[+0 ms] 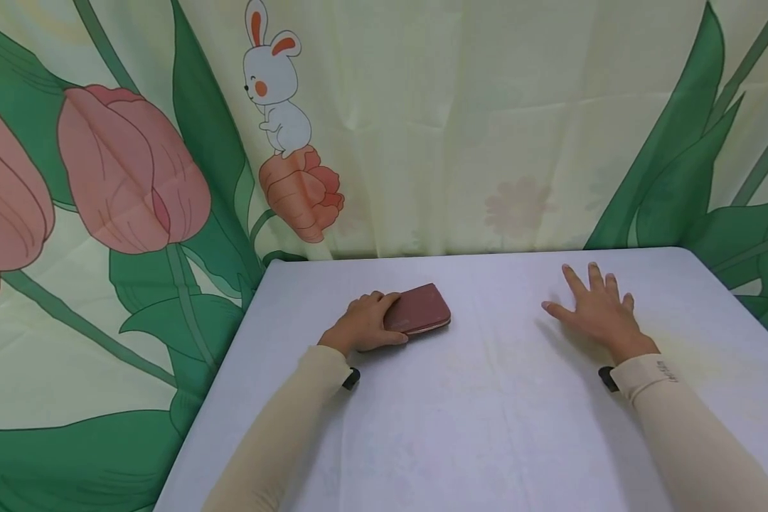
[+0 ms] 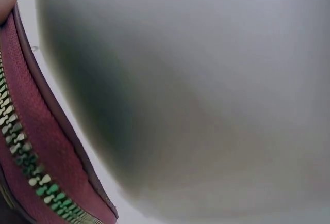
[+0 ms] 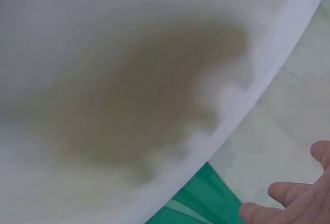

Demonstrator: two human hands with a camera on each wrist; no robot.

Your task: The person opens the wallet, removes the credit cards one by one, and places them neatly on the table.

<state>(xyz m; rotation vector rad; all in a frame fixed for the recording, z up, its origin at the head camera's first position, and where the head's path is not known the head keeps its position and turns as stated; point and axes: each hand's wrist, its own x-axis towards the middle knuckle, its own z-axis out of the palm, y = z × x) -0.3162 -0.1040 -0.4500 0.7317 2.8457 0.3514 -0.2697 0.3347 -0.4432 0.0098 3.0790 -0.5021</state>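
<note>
Both arms extended forward, sleeved to the wrist; hands well apart.

Left arm (image 1: pixel 278 444): runs up and rightward from the lower edge of the head view. Left hand (image 1: pixel 369 323): back up, in a pinching grip; fingers bent together on the far side, thumb (image 1: pixel 390 338) opposed on the near side. Left wrist view: one fingertip only, at the left edge.

Right arm (image 1: pixel 697 427): comes in from the lower right, angled leftward. Right hand (image 1: pixel 600 313): back up, raised, holding nothing; four fingers spread and pointing forward, thumb out to the left. Right wrist view: three digit tips, lower right, separated.
</note>
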